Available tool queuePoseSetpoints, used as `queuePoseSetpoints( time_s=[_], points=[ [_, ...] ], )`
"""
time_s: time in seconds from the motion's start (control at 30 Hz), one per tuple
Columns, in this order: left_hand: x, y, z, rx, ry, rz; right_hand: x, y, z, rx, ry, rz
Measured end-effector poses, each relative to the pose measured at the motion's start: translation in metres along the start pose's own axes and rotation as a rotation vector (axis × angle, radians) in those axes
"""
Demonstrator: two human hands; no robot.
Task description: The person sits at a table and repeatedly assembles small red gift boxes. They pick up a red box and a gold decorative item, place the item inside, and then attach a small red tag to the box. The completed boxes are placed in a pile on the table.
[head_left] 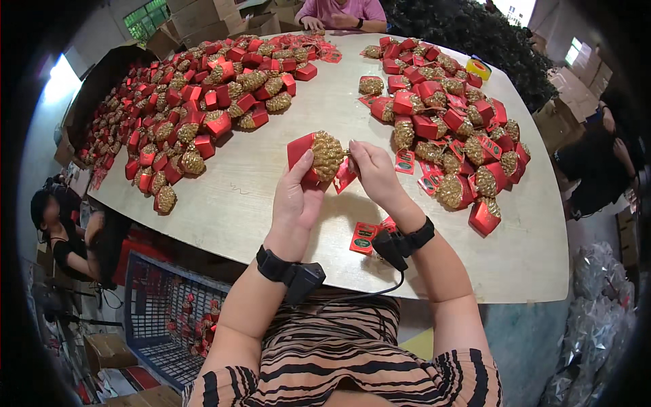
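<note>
Over the middle of the table, my left hand (296,197) is closed around the red base of a red-and-gold ornament (327,157), whose gold part is bumpy and cone-like. The ornament lies on its side with its gold tip toward my right hand (376,173). Thumb and fingers of that hand pinch at the tip; a cord or loop there is too small to make out. Below the tip hangs a red tag (344,178), close to the right fingertips. Several loose red tags (364,237) lie on the table near my right wrist.
A large heap of similar ornaments (203,102) covers the table's left side, another pile (447,129) the right. A yellow tape roll (479,68) sits at the far right. A blue plastic basket (159,305) stands lower left. A person in pink (342,13) works across the table (224,224).
</note>
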State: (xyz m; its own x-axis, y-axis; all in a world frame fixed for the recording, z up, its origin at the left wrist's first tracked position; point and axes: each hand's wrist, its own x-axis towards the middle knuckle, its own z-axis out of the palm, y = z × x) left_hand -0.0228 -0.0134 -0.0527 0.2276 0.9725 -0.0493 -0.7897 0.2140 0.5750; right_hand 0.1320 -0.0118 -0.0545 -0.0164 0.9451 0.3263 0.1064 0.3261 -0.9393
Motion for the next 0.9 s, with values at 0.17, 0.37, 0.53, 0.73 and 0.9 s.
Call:
queuePoseSetpoints(
  time_s=[0.17,0.37,0.53,0.73,0.9],
  points=[
    [-0.003,-0.005,0.004,0.094,-0.016,0.080,-0.001,0.004,0.004,0.075,0.030,-0.061],
    [-0.008,-0.005,0.012,0.192,-0.034,0.187,-0.003,0.001,0.008,0.253,0.047,-0.005],
    [-0.011,-0.006,0.019,0.197,-0.014,0.248,-0.004,-0.003,0.007,0.349,0.021,0.038],
    [-0.013,-0.005,0.022,0.264,-0.089,0.344,-0.008,-0.011,0.010,0.380,0.051,0.024],
    [-0.021,-0.003,0.030,0.423,-0.094,0.462,-0.010,-0.016,0.010,0.380,0.059,0.046]
  ],
)
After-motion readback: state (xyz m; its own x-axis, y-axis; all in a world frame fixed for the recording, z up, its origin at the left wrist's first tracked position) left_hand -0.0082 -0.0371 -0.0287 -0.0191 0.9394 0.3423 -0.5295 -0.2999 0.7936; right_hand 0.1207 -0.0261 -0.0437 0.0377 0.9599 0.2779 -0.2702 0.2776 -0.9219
